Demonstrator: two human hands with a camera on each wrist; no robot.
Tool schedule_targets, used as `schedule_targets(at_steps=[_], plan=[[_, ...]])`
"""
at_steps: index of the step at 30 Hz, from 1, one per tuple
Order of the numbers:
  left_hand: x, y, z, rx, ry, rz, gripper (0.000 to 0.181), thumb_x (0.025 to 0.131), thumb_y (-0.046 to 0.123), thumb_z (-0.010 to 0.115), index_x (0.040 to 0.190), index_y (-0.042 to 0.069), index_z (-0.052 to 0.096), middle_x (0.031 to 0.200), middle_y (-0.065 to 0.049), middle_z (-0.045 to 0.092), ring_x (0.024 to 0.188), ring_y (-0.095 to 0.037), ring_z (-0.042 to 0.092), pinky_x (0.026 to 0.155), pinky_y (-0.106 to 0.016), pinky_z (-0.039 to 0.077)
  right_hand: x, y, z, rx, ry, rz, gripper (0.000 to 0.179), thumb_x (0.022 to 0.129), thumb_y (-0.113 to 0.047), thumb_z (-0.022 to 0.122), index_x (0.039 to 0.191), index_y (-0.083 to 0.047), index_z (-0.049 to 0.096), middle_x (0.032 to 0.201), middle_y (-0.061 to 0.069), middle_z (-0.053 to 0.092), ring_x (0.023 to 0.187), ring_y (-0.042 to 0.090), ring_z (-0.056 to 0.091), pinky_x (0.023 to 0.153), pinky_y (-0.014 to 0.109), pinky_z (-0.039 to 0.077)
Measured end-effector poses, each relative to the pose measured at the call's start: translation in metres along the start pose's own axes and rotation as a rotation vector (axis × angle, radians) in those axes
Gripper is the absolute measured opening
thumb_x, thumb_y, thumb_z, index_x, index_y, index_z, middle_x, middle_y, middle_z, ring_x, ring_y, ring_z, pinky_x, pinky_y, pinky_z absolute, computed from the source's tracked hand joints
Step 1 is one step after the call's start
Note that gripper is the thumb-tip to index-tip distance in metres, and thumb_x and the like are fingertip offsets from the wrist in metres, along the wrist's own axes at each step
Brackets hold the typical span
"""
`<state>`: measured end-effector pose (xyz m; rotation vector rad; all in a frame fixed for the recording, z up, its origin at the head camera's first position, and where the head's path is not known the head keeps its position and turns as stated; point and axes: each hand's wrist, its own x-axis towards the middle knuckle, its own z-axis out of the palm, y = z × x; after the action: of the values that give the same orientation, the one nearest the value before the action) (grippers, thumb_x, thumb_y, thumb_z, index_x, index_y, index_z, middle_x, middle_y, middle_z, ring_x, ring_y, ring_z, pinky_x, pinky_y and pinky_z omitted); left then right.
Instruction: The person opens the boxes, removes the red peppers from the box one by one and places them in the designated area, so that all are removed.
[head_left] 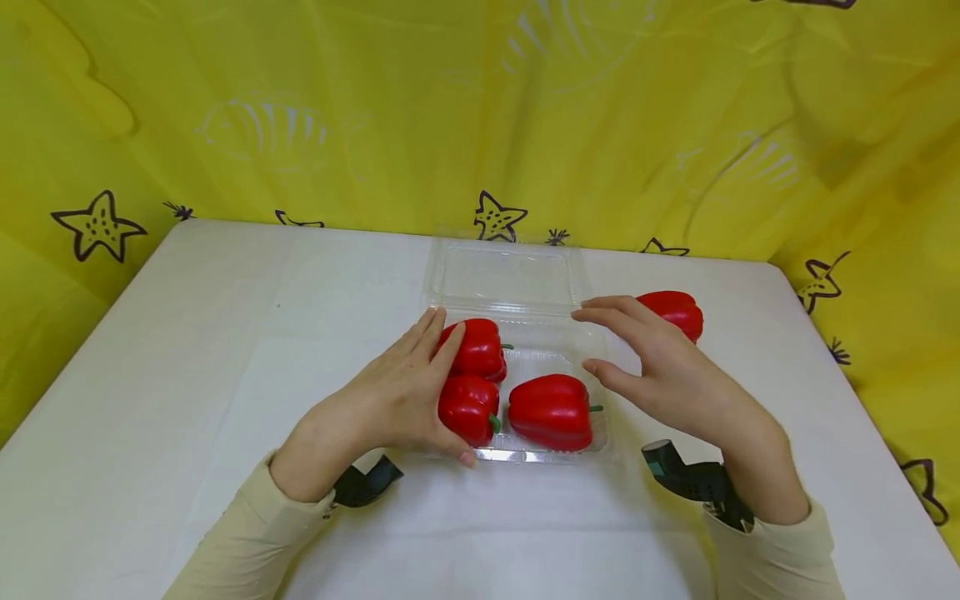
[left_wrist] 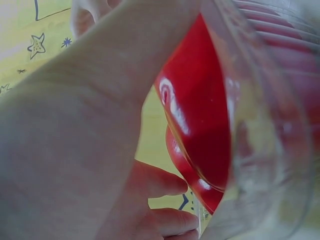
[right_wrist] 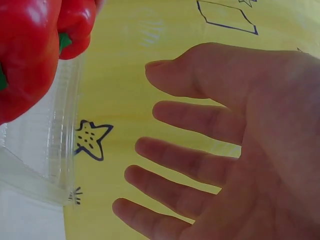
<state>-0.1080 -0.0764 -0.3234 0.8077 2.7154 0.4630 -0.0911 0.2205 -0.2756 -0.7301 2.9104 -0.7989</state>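
Observation:
A clear plastic clamshell box [head_left: 536, 456] lies with its lid [head_left: 504, 275] folded back. Inside, a far-left red bell pepper [head_left: 480, 348] and a near-left pepper [head_left: 467, 410] sit beside a third pepper [head_left: 551, 412] on the right. My left hand [head_left: 397, 400] spreads over the box's left side, fingers by the far-left pepper and thumb at the near rim. In the left wrist view its fingertips [left_wrist: 172, 185] meet the pepper and rim. My right hand [head_left: 660, 362], fingers extended and apart, hovers by the box's right side, holding nothing.
Another red pepper [head_left: 678, 312] lies on the white table [head_left: 187, 375] beyond the right hand, partly hidden by it. A yellow patterned curtain [head_left: 375, 108] hangs behind the table and along its sides. Dark wrist-camera mounts [head_left: 693, 479] extend below both hands.

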Motion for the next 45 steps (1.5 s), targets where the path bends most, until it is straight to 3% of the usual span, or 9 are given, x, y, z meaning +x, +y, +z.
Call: schedule_targets(at_steps=[13,17,23,37,45], plan=[[0.000,0.000,0.001,0.000,0.003,0.000,0.135,0.059,0.065,0.084,0.160,0.009,0.014,0.167,-0.018,0.009,0.155,-0.036,0.005,0.115,-0.054,0.036,0.002,-0.014,0.011,-0.008,-0.090,-0.011,0.054,0.091,-0.019,0.071,0.141,-0.016,0.052,0.145,0.004,0.050,0.133,0.027,0.049,0.102,0.052,0.050],[0.001,0.000,0.001,0.002,-0.002,-0.003,0.135,0.058,0.065,0.084,0.160,0.010,0.014,0.167,-0.018,0.008,0.155,-0.036,0.004,0.115,-0.054,0.037,0.003,-0.016,0.016,-0.013,-0.149,-0.016,0.056,0.089,-0.018,0.073,0.141,-0.015,0.052,0.144,0.002,0.050,0.132,0.023,0.049,0.101,0.044,0.053],[0.001,0.000,0.001,0.003,-0.002,-0.005,0.135,0.058,0.065,0.084,0.160,0.011,0.014,0.167,-0.018,0.008,0.155,-0.035,0.005,0.114,-0.054,0.038,0.005,-0.020,0.024,0.009,-0.242,-0.025,0.053,0.088,-0.018,0.075,0.137,-0.014,0.055,0.137,0.002,0.054,0.120,0.020,0.057,0.089,0.031,0.059],[0.000,0.000,0.001,0.012,-0.002,0.002,0.134,0.059,0.067,0.083,0.160,0.011,0.015,0.167,-0.018,0.009,0.155,-0.035,0.005,0.115,-0.053,0.037,0.007,-0.019,0.042,-0.027,-0.386,0.027,0.059,0.084,-0.027,0.079,0.136,-0.012,0.056,0.129,0.004,0.058,0.115,0.021,0.056,0.087,0.034,0.059],[0.000,0.000,0.000,0.011,0.004,0.005,0.134,0.059,0.067,0.083,0.160,0.011,0.015,0.166,-0.019,0.009,0.155,-0.035,0.005,0.117,-0.052,0.035,0.011,-0.019,0.049,-0.071,-0.389,0.070,0.067,0.081,-0.030,0.081,0.140,-0.014,0.054,0.128,0.005,0.060,0.113,0.022,0.058,0.085,0.036,0.059]])
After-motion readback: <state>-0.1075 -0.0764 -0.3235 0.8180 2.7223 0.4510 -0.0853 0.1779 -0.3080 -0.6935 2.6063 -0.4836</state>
